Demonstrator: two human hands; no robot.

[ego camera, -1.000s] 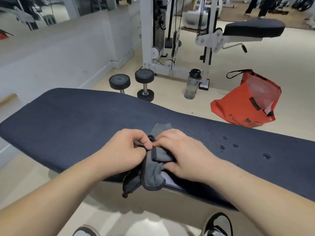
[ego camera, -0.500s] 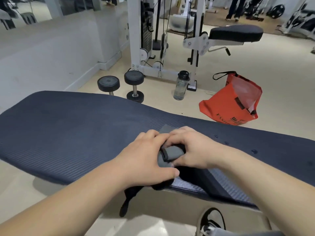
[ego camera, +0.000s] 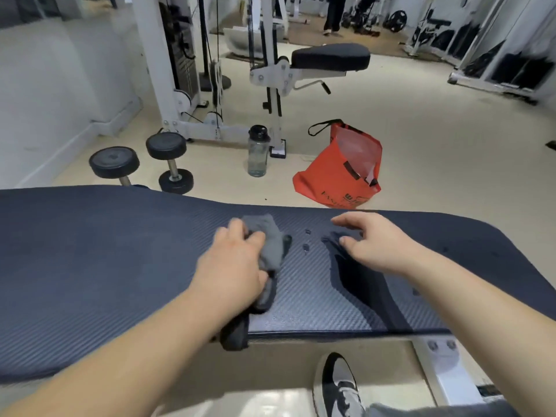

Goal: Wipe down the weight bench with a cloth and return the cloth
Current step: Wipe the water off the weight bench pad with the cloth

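At centre frame, on the weight bench's (ego camera: 105, 251) padded tabletop, the left hand (ego camera: 237, 266) keeps a closed grip on the bunched grey cloth (ego camera: 270, 242); the right hand (ego camera: 376, 245), to its right, is spread wide and holds nothing. The cloth's tail drapes over the near edge and may slip loose, and a short stroke would miss the droplets (ego camera: 307, 233) between the hands. On the floor beyond, dumbbells (ego camera: 171, 161), a water bottle (ego camera: 257, 155) and an orange bag (ego camera: 343, 170) obstruct nothing.

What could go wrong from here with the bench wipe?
The cloth is bunched in the left hand, its tail hanging over the near edge of the bench, so it may wipe little or snag. The droplets lie between the hands; the right hand, fingers spread beside them, could smear them.
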